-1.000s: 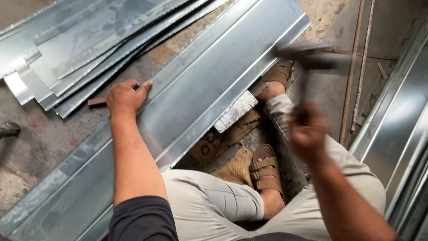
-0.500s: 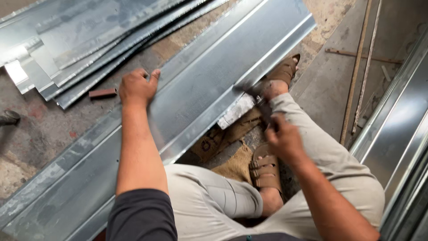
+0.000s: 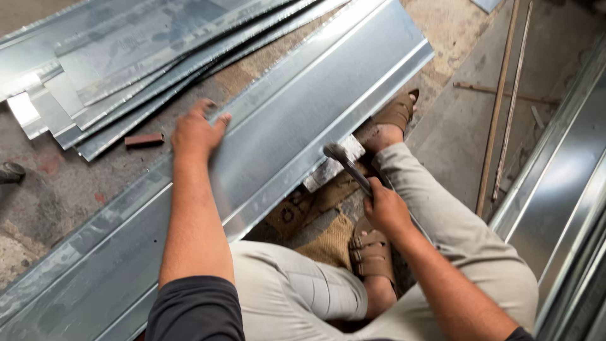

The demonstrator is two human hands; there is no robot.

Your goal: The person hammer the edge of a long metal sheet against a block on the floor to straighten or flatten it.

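Note:
A long folded sheet of galvanised metal [image 3: 303, 120] lies slantwise across the floor in front of me. My left hand [image 3: 197, 131] presses flat on its far edge, fingers spread. My right hand [image 3: 386, 208] grips the handle of a hammer [image 3: 344, 163], whose head rests against the sheet's near folded edge. A small metal block [image 3: 333, 165] sits under that edge, just below the hammer head. I sit on the floor with my legs bent and my sandalled feet [image 3: 372, 252] beside the sheet.
Several more metal sheets [image 3: 126, 57] are stacked at the upper left. A small brown block [image 3: 144, 139] lies on the floor near my left hand. Thin rods [image 3: 502, 101] lie at the right, beside long metal profiles [image 3: 568, 183]. Cardboard [image 3: 303, 208] lies under my legs.
My right hand has swung the hammer down from a raised position to the sheet's near edge. My left hand stays pressed on the sheet.

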